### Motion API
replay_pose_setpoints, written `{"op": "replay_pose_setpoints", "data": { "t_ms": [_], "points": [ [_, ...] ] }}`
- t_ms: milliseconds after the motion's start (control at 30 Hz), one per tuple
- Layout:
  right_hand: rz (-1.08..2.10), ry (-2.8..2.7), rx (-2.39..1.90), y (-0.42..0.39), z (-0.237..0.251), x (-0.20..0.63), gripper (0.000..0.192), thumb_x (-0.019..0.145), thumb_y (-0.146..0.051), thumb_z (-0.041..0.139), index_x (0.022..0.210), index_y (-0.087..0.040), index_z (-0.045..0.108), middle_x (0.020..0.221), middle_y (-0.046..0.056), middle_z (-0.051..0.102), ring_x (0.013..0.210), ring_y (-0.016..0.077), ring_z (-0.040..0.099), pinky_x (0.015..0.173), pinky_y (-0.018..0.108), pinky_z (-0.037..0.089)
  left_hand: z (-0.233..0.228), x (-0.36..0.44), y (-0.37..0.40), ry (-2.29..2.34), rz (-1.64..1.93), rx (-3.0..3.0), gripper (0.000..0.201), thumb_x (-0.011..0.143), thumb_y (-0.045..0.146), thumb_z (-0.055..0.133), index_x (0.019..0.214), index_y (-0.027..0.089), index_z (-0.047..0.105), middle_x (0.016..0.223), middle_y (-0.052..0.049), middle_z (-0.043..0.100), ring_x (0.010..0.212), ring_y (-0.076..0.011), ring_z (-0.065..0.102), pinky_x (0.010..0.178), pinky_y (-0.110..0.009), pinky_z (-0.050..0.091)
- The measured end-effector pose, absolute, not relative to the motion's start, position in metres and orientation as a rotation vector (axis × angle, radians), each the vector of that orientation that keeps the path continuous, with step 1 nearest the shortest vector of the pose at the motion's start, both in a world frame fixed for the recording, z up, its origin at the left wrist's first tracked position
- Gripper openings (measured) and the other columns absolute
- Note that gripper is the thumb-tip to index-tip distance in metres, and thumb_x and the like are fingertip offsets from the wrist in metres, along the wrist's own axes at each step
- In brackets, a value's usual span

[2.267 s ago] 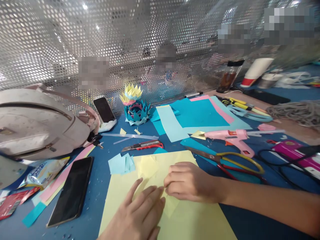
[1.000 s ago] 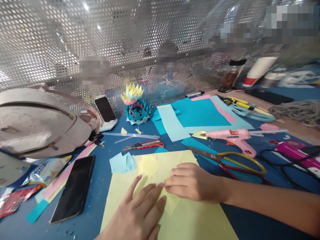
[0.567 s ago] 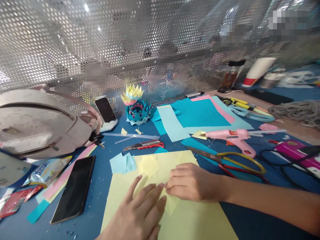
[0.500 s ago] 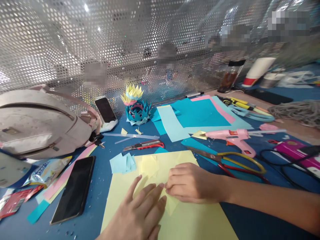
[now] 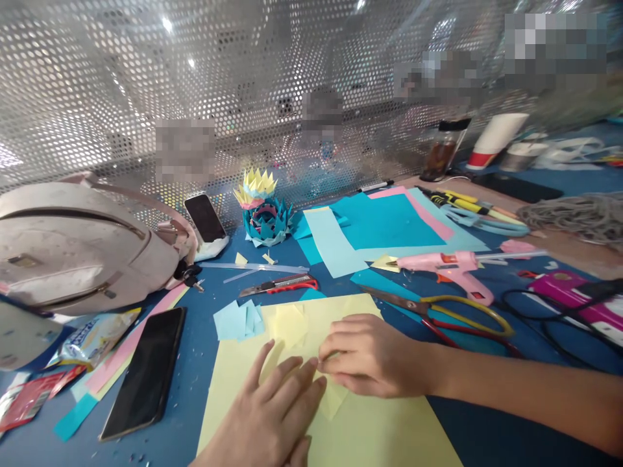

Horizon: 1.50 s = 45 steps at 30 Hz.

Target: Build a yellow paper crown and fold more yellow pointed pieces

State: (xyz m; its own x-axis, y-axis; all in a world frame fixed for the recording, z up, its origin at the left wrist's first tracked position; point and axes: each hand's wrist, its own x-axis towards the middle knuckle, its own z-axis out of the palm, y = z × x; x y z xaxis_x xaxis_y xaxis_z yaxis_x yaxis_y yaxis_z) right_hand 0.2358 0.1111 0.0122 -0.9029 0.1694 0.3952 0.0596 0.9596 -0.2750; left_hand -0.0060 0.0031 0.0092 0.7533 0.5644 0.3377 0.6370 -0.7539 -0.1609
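Note:
A large pale yellow sheet point(image 5: 384, 434) lies in front of me on the blue table. On it my left hand point(image 5: 272, 412) rests with its fingers stretched out and slightly spread, the tips by a small yellow paper piece point(image 5: 333, 401). My right hand point(image 5: 367, 357) has its fingers curled and pinched together over that same piece, which it partly hides. The two hands meet at the fingertips. Just beyond them sit a small stack of yellow paper squares point(image 5: 291, 325) and a stack of light blue paper squares point(image 5: 238, 320).
Scissors point(image 5: 413, 303), a pink glue gun point(image 5: 452, 263) and a red utility knife point(image 5: 282, 284) lie beyond the sheet. A folded-paper lotus point(image 5: 267, 224) stands near the mesh. Coloured sheets point(image 5: 399, 220) are at back right, a phone point(image 5: 146, 370) and backpack point(image 5: 82, 240) at left.
The view has shifted slightly. My right fingers have moved a little left over the small yellow piece; my left hand stays nearly in place.

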Motion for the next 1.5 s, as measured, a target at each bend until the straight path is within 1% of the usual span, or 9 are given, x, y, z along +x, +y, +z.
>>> {"op": "replay_pose_setpoints", "data": {
  "t_ms": [300,433,567,700,800,967,1167,1367,1500],
  "points": [
    [0.191,-2.841,-0.303,0.097,0.041,0.235,0.034,0.099,-0.017,0.046,0.067,-0.017,0.055,0.071,0.002,0.054,0.071,0.0175,0.039,0.064,0.035,0.023,0.012,-0.006,0.000,-1.002,-0.362,-2.751,0.042,0.099,0.028,0.045,0.137,0.015,0.059,0.142,-0.007,0.060,0.127,-0.0238,0.053,0.126,-0.052,0.009],
    [0.146,-2.782,-0.334,0.099,0.034,0.236,0.034,0.102,-0.021,0.041,0.072,-0.017,0.056,0.075,0.003,0.057,0.071,0.0180,0.043,0.064,0.034,0.024,0.010,-0.005,-0.001,-0.946,-0.361,-2.749,0.042,0.100,0.027,0.043,0.136,0.011,0.058,0.143,-0.008,0.059,0.132,-0.0232,0.050,0.128,-0.051,0.007],
    [0.406,-2.741,-0.538,0.105,0.024,0.236,0.031,0.105,-0.026,0.038,0.082,-0.018,0.057,0.075,0.002,0.060,0.069,0.0163,0.049,0.065,0.031,0.029,0.001,-0.002,-0.005,-0.985,-0.469,-2.678,0.038,0.100,0.028,0.049,0.132,0.010,0.060,0.114,-0.007,0.069,0.123,-0.0216,0.056,0.128,-0.050,0.010],
    [0.663,-2.727,-0.748,0.104,0.025,0.232,0.017,0.094,-0.035,0.065,0.092,-0.020,0.058,0.080,-0.002,0.062,0.076,0.0161,0.056,0.066,0.028,0.032,-0.003,0.003,-0.008,-1.025,-0.544,-2.608,0.036,0.100,0.033,0.050,0.126,0.011,0.062,0.100,-0.003,0.069,0.111,-0.0191,0.061,0.129,-0.047,0.002],
    [0.707,-2.709,-0.800,0.100,0.023,0.227,0.035,0.077,-0.035,0.084,0.098,-0.021,0.059,0.087,-0.002,0.063,0.085,0.0182,0.059,0.068,0.027,0.035,-0.003,0.007,-0.010,-1.035,-0.582,-2.567,0.036,0.101,0.034,0.048,0.124,0.011,0.064,0.095,-0.002,0.069,0.106,-0.0186,0.063,0.129,-0.046,0.001],
    [0.858,-2.635,-0.828,0.096,0.018,0.224,0.034,0.075,-0.015,0.081,0.101,-0.022,0.061,0.090,-0.003,0.068,0.090,0.0179,0.062,0.073,0.027,0.041,-0.002,0.012,-0.011,-1.021,-0.789,-2.522,0.027,0.097,0.014,0.046,0.112,0.010,0.069,0.089,-0.003,0.071,0.102,-0.0158,0.067,0.129,-0.044,0.012],
    [0.774,-2.666,-0.833,0.098,0.018,0.224,0.032,0.077,-0.024,0.084,0.100,-0.022,0.062,0.106,0.002,0.066,0.104,0.0225,0.059,0.080,0.030,0.043,-0.001,0.008,-0.008,-0.991,-0.781,-2.547,0.023,0.096,0.011,0.050,0.103,0.013,0.071,0.101,-0.002,0.075,0.106,-0.0149,0.070,0.128,-0.043,0.016],
    [0.812,-2.670,-0.910,0.098,0.014,0.224,0.028,0.075,-0.023,0.085,0.089,-0.021,0.061,0.085,-0.002,0.060,0.084,0.0176,0.055,0.070,0.028,0.038,-0.003,0.000,-0.005,-0.868,-0.618,-2.627,0.025,0.096,0.009,0.050,0.112,0.010,0.070,0.115,-0.006,0.074,0.114,-0.0168,0.068,0.126,-0.040,0.026],
    [0.828,-2.663,-0.907,0.099,0.015,0.225,0.027,0.076,-0.022,0.085,0.086,-0.020,0.059,0.085,-0.003,0.061,0.086,0.0172,0.056,0.070,0.027,0.038,-0.006,0.000,-0.006,-0.902,-0.639,-2.629,0.027,0.096,0.008,0.049,0.113,0.010,0.069,0.113,-0.008,0.074,0.113,-0.0172,0.068,0.124,-0.042,0.034]
  ]
}}
